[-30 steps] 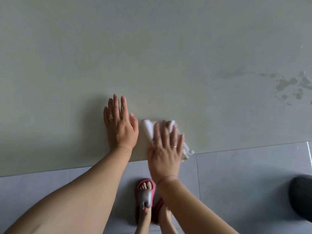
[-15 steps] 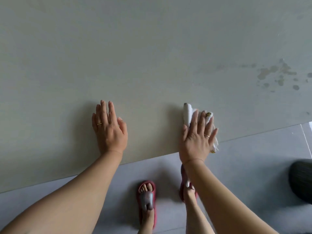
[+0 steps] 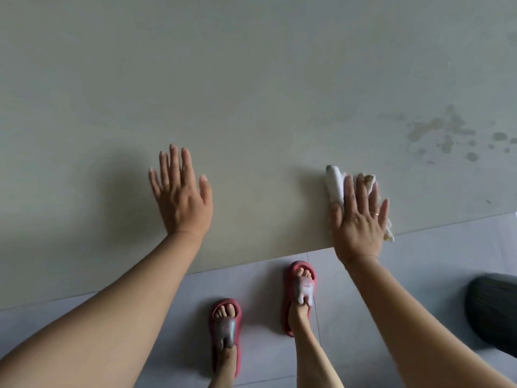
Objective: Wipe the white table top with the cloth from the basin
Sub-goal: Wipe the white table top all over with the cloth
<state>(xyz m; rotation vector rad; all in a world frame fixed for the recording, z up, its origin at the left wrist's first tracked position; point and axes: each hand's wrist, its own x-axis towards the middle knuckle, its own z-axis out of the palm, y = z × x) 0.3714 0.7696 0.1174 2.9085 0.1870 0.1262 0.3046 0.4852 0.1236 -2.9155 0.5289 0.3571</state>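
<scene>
Wiping in progress. The white cloth (image 3: 335, 184) lies bunched on the white surface (image 3: 251, 79) near its front edge, pinned under the flat, spread fingers of the right hand (image 3: 359, 219). The left hand (image 3: 181, 197) rests open and empty on the surface, well apart from the cloth. Blotchy marks (image 3: 444, 133) beyond and to the right of the cloth appear not yet wiped.

White surface (image 3: 251, 79) with a flat left hand (image 3: 181, 197), a crumpled cloth (image 3: 335, 186) under the right hand (image 3: 359, 225), and grey stains (image 3: 444, 133) at far right.
</scene>
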